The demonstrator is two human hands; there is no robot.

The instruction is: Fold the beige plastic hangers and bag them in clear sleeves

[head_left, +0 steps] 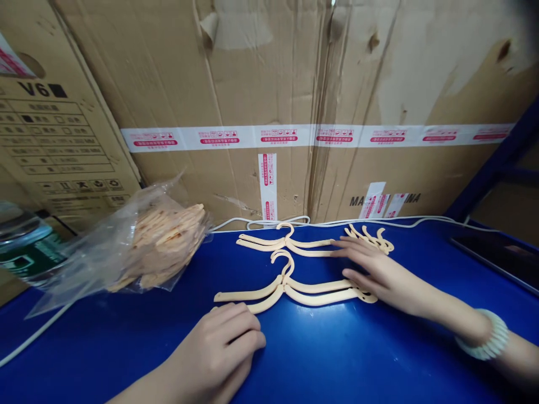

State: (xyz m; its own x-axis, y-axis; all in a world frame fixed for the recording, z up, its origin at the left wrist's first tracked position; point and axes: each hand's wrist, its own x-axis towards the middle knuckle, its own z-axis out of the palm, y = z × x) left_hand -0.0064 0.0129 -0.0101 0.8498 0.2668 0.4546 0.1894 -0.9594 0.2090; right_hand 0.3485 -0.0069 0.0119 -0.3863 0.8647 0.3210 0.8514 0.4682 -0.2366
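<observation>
Looking at the near hanger point(290, 287), I see it lies flat in the middle of the blue table point(337, 359). My right hand point(379, 272) rests on its right end with the fingers flat and apart, gripping nothing. My left hand point(229, 336) is curled together against its left tip and holds nothing. A second hanger point(286, 244) lies farther. A plastic bag point(138, 247) with more is at the far left.

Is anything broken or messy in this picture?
Yes. The big cardboard box behind the blue table is battered: its outer paper is torn and peeling near the top, with creases down the middle. The cream hangers lie flat and look whole.
</observation>
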